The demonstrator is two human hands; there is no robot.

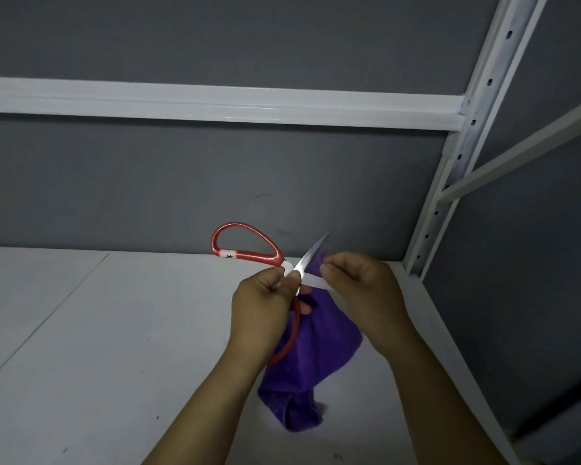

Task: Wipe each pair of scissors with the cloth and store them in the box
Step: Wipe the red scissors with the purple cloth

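In the middle of the frame, the left hand [265, 303] grips the scissors [245, 255] by the joint. The right hand [359, 290] pinches the cloth [312, 364] on a blade [311, 255]. Slide slowly to the tip, with fingers off the sharp edge.

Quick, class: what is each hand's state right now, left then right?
Left hand: closed, gripping the red scissors near the pivot.
Right hand: closed, pinching the purple cloth against a blade.
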